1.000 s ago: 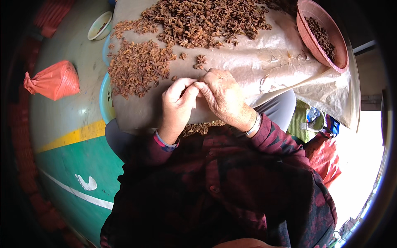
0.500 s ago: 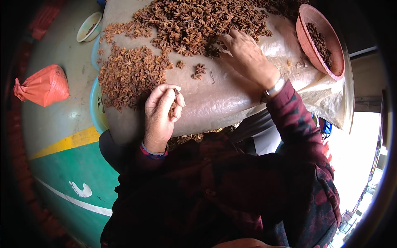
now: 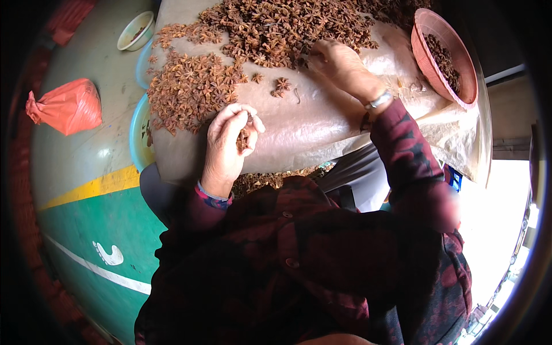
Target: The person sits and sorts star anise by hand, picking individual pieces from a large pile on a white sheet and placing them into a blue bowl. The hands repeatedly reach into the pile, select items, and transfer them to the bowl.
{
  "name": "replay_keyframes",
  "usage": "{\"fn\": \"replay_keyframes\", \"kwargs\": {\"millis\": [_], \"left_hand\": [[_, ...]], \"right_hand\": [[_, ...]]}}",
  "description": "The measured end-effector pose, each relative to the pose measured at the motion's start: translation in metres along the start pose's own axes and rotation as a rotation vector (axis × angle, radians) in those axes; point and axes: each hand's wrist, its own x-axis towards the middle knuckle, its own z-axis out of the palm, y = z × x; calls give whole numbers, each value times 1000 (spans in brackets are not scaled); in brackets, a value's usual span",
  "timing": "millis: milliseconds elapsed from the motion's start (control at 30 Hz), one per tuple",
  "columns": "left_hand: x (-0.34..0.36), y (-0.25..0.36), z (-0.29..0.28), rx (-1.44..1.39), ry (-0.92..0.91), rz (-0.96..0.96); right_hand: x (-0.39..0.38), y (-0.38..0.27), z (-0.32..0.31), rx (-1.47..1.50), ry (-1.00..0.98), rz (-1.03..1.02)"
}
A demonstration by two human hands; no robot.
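Observation:
My left hand (image 3: 223, 144) is closed in front of the smaller pile, its thumb and forefinger pinched together and its fingers curled round brown star anise (image 3: 242, 140). My right hand (image 3: 342, 69), with a silvery band at the wrist, is at the near edge of the large star anise pile (image 3: 287, 29). Its fingers are bent inward, and whatever lies between them is hidden. To the left spreads a lighter brown star anise pile (image 3: 190, 86). Between the hands, a loose star anise cluster (image 3: 280, 87) and a single star anise (image 3: 257, 77) lie on the plastic sheet (image 3: 299, 138).
A pink basket (image 3: 418, 49) with dark pieces stands at the table's right. Beside the left edge are a blue-rimmed basin (image 3: 135, 135) and a pale bowl (image 3: 123, 40). A tied red bag (image 3: 72, 109) sits on the floor. More brown pieces (image 3: 259, 181) show below the table edge.
The whole view has shifted slightly, moving the table up and right in the picture. My right hand's fingers look more curled at the pile's edge. My left hand keeps its pinch.

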Motion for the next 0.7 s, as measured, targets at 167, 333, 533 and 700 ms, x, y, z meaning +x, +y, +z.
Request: {"fn": "replay_keyframes", "kwargs": {"millis": [167,333,533,700], "left_hand": [[15,11,13,35,11,-60],[33,22,40,290,-39,-1],[55,29,48,560,-88,66],[62,24,34,468,36,57]], "right_hand": [[-41,-28,-7,986,17,60],[-60,-59,-1,1098,-48,50],[-61,-71,2,941,-3,-35],[-65,-69,3,1092,-114,-53]]}}
